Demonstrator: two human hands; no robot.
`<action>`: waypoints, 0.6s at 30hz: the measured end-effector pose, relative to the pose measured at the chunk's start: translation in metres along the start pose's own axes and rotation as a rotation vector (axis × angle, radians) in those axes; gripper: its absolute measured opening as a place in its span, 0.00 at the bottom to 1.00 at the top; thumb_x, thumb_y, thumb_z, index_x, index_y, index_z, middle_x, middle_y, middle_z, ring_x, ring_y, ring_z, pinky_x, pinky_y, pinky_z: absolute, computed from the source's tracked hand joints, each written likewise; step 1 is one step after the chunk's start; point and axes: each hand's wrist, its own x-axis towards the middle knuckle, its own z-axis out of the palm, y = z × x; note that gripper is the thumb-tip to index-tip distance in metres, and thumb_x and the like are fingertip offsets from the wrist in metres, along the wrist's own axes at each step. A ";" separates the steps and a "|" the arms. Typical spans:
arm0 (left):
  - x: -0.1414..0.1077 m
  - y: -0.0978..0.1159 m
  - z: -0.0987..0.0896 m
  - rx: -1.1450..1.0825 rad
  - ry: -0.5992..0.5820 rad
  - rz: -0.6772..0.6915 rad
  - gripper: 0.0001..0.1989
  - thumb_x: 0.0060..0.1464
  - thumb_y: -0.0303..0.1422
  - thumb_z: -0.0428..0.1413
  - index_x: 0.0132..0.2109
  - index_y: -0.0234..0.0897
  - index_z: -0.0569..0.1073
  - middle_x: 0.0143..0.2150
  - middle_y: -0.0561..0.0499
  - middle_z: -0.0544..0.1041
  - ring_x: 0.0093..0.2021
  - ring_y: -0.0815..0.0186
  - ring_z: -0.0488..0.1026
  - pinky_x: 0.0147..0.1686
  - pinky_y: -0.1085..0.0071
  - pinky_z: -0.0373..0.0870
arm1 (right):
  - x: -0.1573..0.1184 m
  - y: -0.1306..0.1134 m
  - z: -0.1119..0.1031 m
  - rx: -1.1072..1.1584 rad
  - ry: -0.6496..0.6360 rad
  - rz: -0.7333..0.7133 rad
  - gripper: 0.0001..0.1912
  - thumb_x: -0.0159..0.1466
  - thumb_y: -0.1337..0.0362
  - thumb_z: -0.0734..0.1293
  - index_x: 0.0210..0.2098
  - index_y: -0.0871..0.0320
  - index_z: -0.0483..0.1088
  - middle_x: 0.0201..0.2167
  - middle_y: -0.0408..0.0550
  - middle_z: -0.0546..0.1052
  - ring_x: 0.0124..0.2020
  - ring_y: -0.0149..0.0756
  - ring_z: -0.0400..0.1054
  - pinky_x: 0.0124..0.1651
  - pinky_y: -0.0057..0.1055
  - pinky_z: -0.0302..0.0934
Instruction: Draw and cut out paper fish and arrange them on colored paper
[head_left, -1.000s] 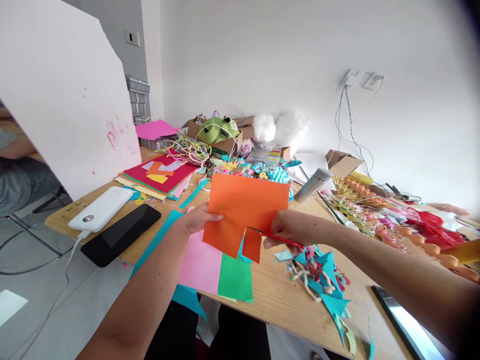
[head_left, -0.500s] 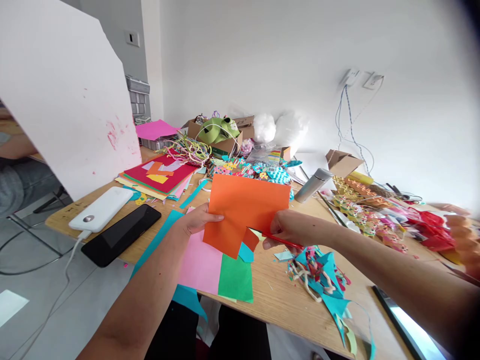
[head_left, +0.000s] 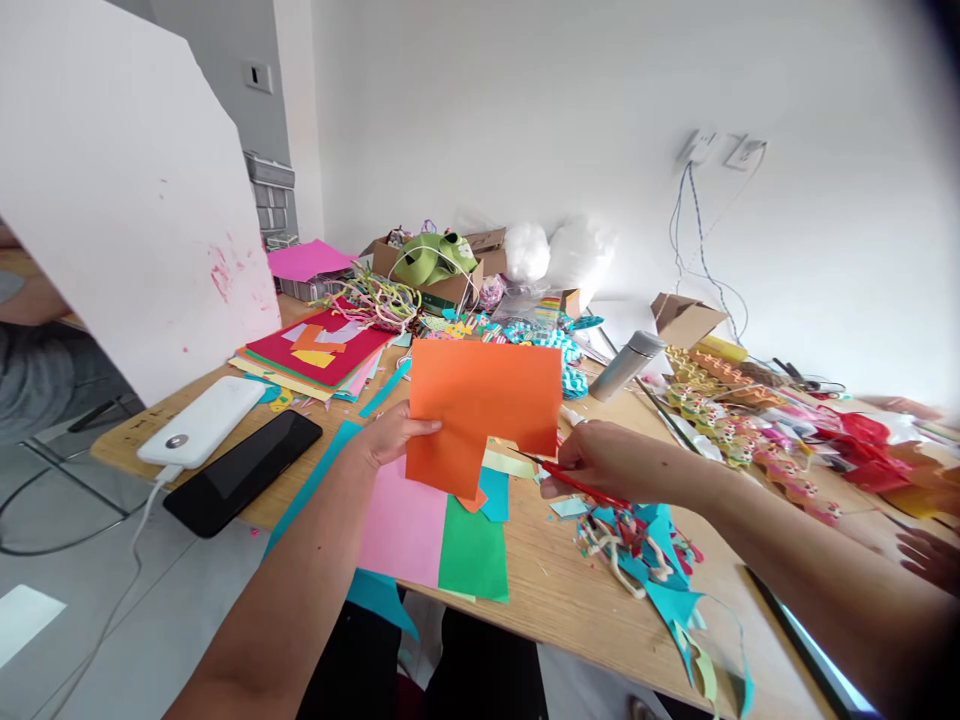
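Note:
My left hand (head_left: pixel 395 433) pinches the left edge of an orange sheet of paper (head_left: pixel 480 390), thumb on top, and holds it up above the table. A notch is cut out of the sheet's lower right part. To the right of that notch, my right hand (head_left: pixel 589 462) is closed around red-handled scissors (head_left: pixel 581 482), whose dark tip points left, apart from the paper. A small orange offcut (head_left: pixel 472 503) lies below the sheet. Under it on the table are pink paper (head_left: pixel 401 525), green paper (head_left: pixel 474 550) and blue paper (head_left: pixel 495 493).
On the left lie a white power bank (head_left: pixel 202 422) and a black phone (head_left: pixel 244 470). Colored papers (head_left: pixel 360 350) are stacked behind them. A silver bottle (head_left: pixel 628 365) stands tilted-looking at right, and a pile of scraps (head_left: pixel 649 550) is near my right arm. A person sits far left.
My right hand and the scissors have moved right, away from the paper. A cut piece has come off the orange sheet and dropped below it.

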 end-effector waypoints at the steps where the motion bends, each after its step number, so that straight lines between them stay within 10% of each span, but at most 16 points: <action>1: 0.001 0.002 0.000 -0.031 0.045 0.032 0.24 0.37 0.29 0.68 0.46 0.40 0.77 0.49 0.45 0.79 0.52 0.47 0.73 0.52 0.53 0.67 | -0.005 -0.001 0.007 -0.030 0.018 0.031 0.32 0.59 0.37 0.60 0.15 0.59 0.62 0.14 0.41 0.64 0.17 0.26 0.51 0.22 0.27 0.42; 10: 0.009 0.013 -0.002 -0.367 0.335 0.357 0.22 0.42 0.22 0.62 0.48 0.38 0.75 0.48 0.46 0.79 0.53 0.54 0.73 0.54 0.59 0.70 | -0.016 -0.014 0.124 -0.113 0.013 0.134 0.18 0.61 0.51 0.66 0.36 0.60 0.75 0.35 0.58 0.80 0.39 0.51 0.75 0.35 0.34 0.61; 18: 0.011 0.011 -0.003 -0.403 0.390 0.353 0.21 0.46 0.20 0.59 0.49 0.38 0.75 0.49 0.47 0.79 0.51 0.59 0.75 0.51 0.65 0.72 | -0.034 -0.026 0.103 0.074 0.154 0.113 0.09 0.61 0.64 0.66 0.38 0.59 0.76 0.41 0.58 0.77 0.44 0.48 0.72 0.45 0.38 0.65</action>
